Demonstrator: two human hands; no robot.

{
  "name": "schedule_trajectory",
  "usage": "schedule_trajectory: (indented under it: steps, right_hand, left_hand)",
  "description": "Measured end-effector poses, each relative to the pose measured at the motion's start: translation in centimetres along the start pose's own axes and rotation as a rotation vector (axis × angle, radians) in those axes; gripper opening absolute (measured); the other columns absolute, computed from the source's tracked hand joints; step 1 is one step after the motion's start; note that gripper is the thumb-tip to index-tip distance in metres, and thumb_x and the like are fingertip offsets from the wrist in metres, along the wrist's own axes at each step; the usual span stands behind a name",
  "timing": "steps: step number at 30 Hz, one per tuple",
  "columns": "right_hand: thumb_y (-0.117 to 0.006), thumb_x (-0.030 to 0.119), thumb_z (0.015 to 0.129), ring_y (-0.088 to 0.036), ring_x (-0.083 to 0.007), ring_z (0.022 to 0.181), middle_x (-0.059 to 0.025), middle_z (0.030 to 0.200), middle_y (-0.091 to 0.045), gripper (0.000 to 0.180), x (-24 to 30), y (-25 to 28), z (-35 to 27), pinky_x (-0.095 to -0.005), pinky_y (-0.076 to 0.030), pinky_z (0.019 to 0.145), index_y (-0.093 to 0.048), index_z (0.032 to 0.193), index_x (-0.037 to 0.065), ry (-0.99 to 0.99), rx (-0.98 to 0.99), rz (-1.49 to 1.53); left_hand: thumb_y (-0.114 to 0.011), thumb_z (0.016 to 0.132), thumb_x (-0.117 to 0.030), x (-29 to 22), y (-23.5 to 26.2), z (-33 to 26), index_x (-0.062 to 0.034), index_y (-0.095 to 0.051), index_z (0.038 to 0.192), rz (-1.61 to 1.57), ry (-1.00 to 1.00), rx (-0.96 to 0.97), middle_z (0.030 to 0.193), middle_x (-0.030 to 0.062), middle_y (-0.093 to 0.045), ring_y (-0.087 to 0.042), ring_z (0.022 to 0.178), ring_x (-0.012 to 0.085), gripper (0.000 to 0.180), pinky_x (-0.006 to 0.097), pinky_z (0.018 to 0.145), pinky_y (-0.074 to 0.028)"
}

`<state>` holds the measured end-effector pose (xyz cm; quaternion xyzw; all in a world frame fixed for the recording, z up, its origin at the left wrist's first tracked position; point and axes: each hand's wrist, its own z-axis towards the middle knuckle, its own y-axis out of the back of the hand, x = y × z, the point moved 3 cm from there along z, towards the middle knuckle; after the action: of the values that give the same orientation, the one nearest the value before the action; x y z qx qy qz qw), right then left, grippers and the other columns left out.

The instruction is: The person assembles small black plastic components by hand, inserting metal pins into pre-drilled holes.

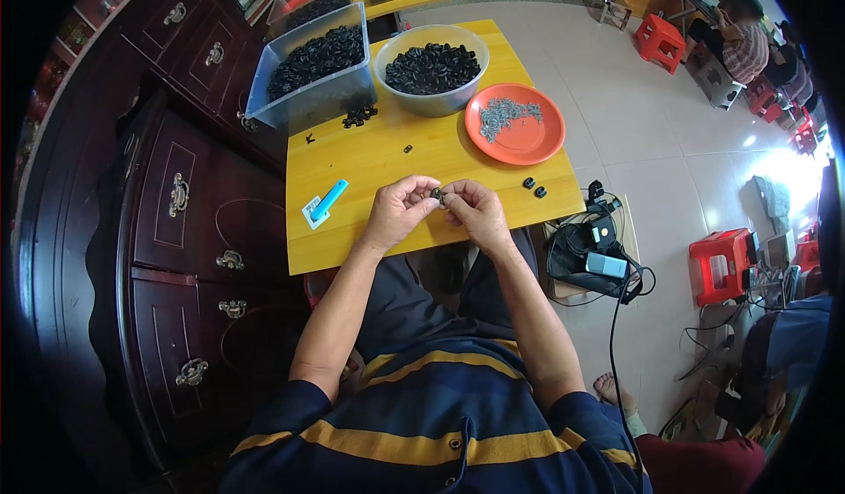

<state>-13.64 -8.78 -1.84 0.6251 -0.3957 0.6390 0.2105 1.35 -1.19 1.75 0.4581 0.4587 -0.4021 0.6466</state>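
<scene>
Above the near edge of the yellow table (370,173), my left hand (400,210) and my right hand (476,214) meet, fingertips pinched around a small dark plastic part (437,195). Its exact kind is too small to make out. To the left lies a light-blue handled tool (329,201) on a small white card (311,216). A single black piece (407,149) rests beyond my hands. Two black parts (534,187) sit to the right, below an orange-red plate (546,146) that bears a heap of small silvery metal pieces (508,117).
Black parts fill a round translucent bowl (387,85) and a rectangular clear bin (304,111) at the table's back. Dark wooden cabinets (167,186) stand close on the left. A stool with cables and a device (606,265) is at the right. Other people sit farther right near red stools (717,265).
</scene>
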Motion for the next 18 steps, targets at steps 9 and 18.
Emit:
schedule_trajectory:
  steps: [9,18]
  right_hand:
    - [-0.063,0.010,0.096,-0.062,-0.0088,0.073,-0.0029,0.085,-0.068,0.014,0.1,0.2,-0.1,-0.0232,-0.050,0.067,-0.065,0.104,-0.001,-0.002,-0.001,-0.003]
    - [-0.064,0.014,0.098,-0.063,-0.0071,0.073,-0.0009,0.086,-0.068,0.016,0.4,0.5,0.0,-0.0208,-0.052,0.068,-0.066,0.107,0.000,-0.083,0.040,0.084]
  left_hand:
    - [-0.071,0.087,0.003,0.6,-0.5,0.1,0.0001,-0.068,0.109,-0.017,-0.005,0.008,0.092,-0.0022,-0.068,-0.059,0.077,0.0018,0.022,0.018,0.072,-0.050]
    - [-0.072,0.085,0.003,-0.6,-0.3,0.6,0.0001,-0.071,0.107,0.048,-0.005,0.034,0.090,-0.0025,-0.068,-0.057,0.073,0.0027,0.022,0.019,0.070,-0.049]
